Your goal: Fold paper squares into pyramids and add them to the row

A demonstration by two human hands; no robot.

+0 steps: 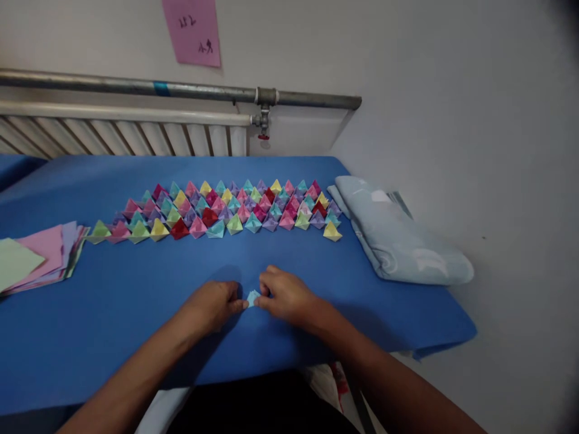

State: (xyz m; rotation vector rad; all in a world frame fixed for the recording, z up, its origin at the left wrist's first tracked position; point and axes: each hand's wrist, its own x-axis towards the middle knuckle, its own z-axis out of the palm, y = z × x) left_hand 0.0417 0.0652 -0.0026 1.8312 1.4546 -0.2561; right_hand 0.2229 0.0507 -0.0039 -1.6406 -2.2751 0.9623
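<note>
Between my two hands is a small piece of folded light-blue paper, held low over the blue-covered table. My left hand pinches its left side with thumb and fingers. On the right side, my right hand grips it, fingers curled and thumb against the paper. Parts of the paper are hidden behind the fingertips. Beyond my hands stand several rows of folded paper boats in yellow, pink, green, blue, purple and red.
A stack of coloured paper sheets lies at the left. A folded pale-blue cloth sits on the table's right end, beside the wall. Behind the table run a radiator and a metal pipe. A pink note hangs above.
</note>
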